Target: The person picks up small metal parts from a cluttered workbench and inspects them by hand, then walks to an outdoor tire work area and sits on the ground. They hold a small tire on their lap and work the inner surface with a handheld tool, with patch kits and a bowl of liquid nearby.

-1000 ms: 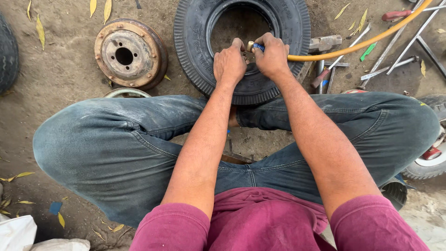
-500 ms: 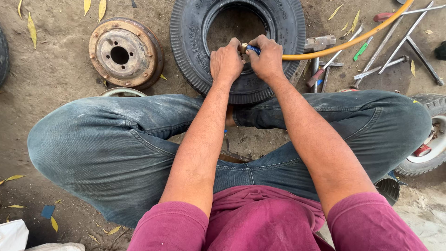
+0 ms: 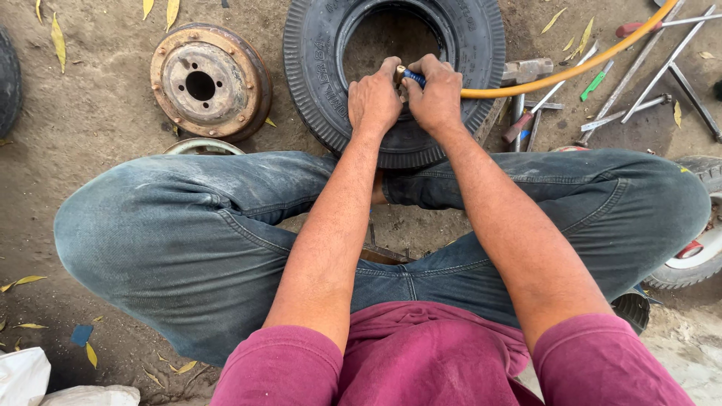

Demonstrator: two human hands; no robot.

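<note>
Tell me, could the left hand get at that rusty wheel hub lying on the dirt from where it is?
Probably yes. The left hand sits on the tyre, and the rusty wheel hub lies just to its left on open ground with nothing between them; it would have to leave the hose nozzle.

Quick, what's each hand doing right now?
Left hand: closed, pressing on the black rubber tyre.
Right hand: closed on the blue-and-brass nozzle of the orange hose.

open-air tyre repair yard, dirt ground (image 3: pixel 90 128), rusty wheel hub (image 3: pixel 208 80), black tyre (image 3: pixel 323 83), scattered metal tools (image 3: pixel 662 75)
</note>
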